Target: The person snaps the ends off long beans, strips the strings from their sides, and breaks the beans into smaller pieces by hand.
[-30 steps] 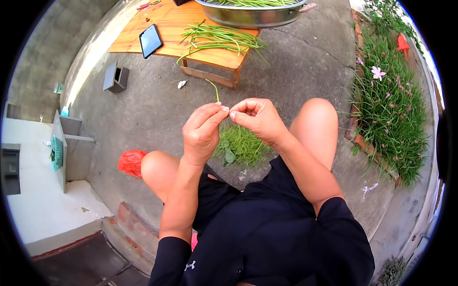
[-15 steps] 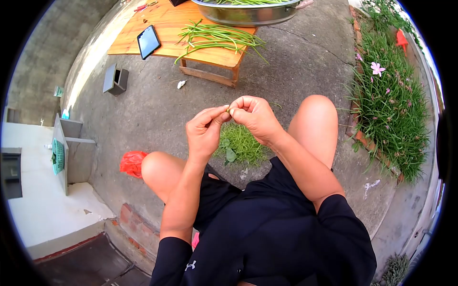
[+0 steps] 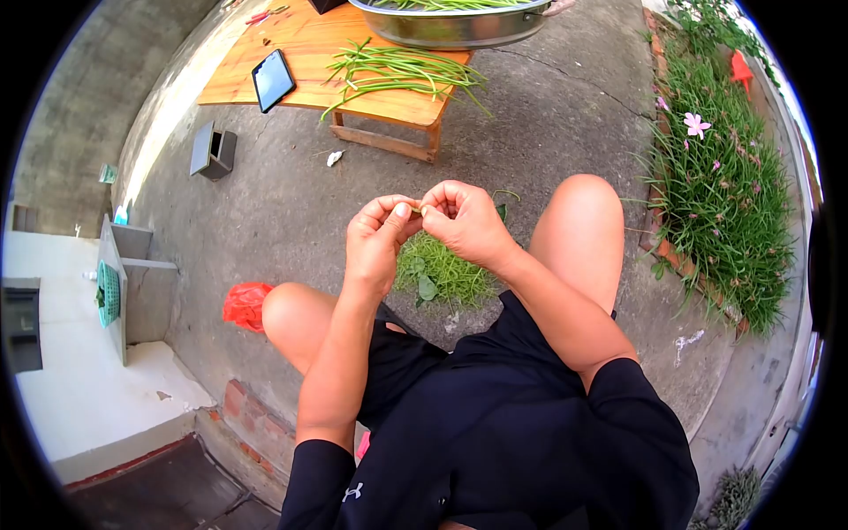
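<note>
My left hand point(image 3: 375, 243) and my right hand point(image 3: 468, 225) meet in front of my knees, thumbs and fingertips pinched together. A thin green stem point(image 3: 417, 209) runs between the fingertips, mostly hidden by them. Past the right hand's knuckles, a dark green leaf point(image 3: 502, 212) and a thin curled strand show; whether they join the stem I cannot tell. Below the hands, a pile of fine green strips point(image 3: 455, 276) with a few leaves lies on the concrete. Long green stems point(image 3: 397, 71) are spread on the wooden table point(image 3: 230, 84), some overhanging its edge.
A metal basin point(image 3: 455, 28) with more green stems stands on the table, near a tablet point(image 3: 273, 80). A grey box-like object point(image 3: 213, 150) and a red plastic bag point(image 3: 247, 306) are on the ground at left. A brick-edged flower bed point(image 3: 720, 185) lies at right.
Both hands have shifted slightly, and the left thumb now points up more. The leaf beyond the right hand has come into view.
</note>
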The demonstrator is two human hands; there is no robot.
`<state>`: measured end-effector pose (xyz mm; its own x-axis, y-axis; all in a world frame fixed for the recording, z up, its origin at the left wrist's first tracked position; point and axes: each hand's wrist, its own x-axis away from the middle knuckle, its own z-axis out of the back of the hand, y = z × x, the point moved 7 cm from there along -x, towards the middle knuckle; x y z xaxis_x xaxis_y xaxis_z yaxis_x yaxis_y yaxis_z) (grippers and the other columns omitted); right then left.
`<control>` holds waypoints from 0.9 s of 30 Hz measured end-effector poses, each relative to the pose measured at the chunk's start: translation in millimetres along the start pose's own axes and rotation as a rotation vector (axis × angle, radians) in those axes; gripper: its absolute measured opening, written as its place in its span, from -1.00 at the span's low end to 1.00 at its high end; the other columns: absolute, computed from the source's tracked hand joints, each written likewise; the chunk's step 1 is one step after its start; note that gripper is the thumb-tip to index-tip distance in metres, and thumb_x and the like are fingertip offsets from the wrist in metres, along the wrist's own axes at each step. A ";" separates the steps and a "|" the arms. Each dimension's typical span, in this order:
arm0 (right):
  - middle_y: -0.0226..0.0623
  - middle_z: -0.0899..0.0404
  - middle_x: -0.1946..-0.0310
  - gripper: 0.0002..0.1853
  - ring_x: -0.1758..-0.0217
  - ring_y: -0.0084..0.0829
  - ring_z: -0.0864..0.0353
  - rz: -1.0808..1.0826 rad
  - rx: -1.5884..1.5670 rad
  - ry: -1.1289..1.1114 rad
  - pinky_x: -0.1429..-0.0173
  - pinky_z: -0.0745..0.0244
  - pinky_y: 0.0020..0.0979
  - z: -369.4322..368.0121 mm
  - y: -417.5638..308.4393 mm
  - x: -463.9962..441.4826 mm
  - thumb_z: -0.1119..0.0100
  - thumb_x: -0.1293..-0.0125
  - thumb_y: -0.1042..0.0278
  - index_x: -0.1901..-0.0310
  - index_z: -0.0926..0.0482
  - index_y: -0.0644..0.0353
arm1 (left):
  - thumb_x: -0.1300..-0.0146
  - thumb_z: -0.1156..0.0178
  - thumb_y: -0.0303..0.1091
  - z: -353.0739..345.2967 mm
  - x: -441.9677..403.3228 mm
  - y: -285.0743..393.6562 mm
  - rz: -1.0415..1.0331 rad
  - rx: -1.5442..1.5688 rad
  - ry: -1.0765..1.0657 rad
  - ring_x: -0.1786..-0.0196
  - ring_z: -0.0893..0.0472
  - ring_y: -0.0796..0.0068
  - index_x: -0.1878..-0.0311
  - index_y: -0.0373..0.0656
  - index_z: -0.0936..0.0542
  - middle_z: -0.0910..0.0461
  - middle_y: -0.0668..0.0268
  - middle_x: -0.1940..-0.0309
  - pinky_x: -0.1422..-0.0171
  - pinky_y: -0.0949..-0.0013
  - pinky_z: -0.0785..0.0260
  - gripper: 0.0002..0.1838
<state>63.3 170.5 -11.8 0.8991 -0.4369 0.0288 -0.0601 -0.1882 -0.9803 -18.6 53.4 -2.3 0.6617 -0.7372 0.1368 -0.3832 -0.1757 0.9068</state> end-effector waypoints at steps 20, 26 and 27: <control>-0.61 -0.51 0.45 -0.94 0.41 -0.78 -0.40 -0.069 -0.056 -0.402 0.31 -0.37 -0.61 -21.2 -16.4 15.5 -0.26 -0.17 0.53 0.35 -0.56 0.21 | -0.56 -0.08 -0.33 43.8 -13.1 18.6 0.018 0.155 0.126 0.09 -0.74 0.33 -0.04 -0.15 -0.56 -0.70 0.24 0.12 0.32 0.51 -0.52 -0.85; -0.59 -0.49 0.46 -0.97 0.41 -0.77 -0.38 -0.150 -0.103 -0.631 0.31 -0.34 -0.61 -23.2 -26.7 26.1 -0.18 -0.13 0.52 0.37 -0.55 0.22 | -0.55 -0.10 -0.32 57.5 -15.3 25.8 -0.013 0.176 0.230 0.12 -0.75 0.33 -0.02 -0.14 -0.54 -0.70 0.24 0.12 0.41 0.54 -0.46 -0.87; -0.59 -0.49 0.46 -0.98 0.40 -0.76 -0.38 -0.164 -0.093 -0.682 0.31 -0.33 -0.61 -22.1 -29.4 28.0 -0.17 -0.12 0.52 0.38 -0.55 0.22 | -0.56 -0.10 -0.32 60.7 -15.7 26.3 -0.012 0.182 0.250 0.11 -0.75 0.33 -0.02 -0.13 -0.55 -0.71 0.26 0.13 0.41 0.55 -0.47 -0.87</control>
<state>80.7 144.3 22.2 0.9691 0.2462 0.0159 0.0899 -0.2925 -0.9520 -78.2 20.8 -4.7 0.7964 -0.5549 0.2405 -0.4685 -0.3145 0.8256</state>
